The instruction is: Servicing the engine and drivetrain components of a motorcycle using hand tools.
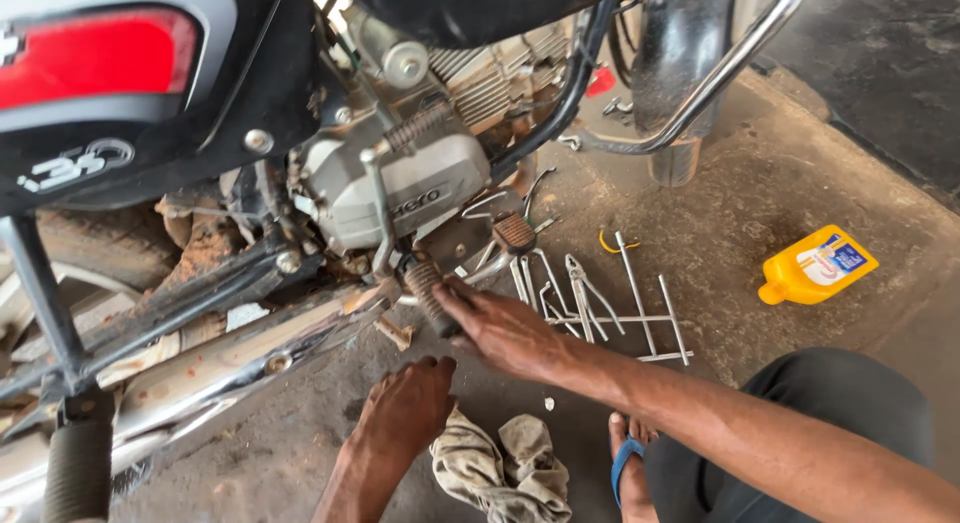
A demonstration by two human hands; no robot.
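The right hand point(505, 328) had its grip closed on the ribbed footrest point(432, 295) low beside the motorcycle engine point(400, 183). The left hand point(405, 408) hung open, empty, beneath the exhaust pipe point(230, 358) and above a rag point(500, 468). Risk noted: loose wrenches point(600, 303) lay on the floor near the sandalled foot point(625, 463); a shifted foot could land on them or scatter them.

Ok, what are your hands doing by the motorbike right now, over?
Right hand on the rubber footrest. Left hand low beside the rag, holding nothing I can see. Tools on the floor behind.
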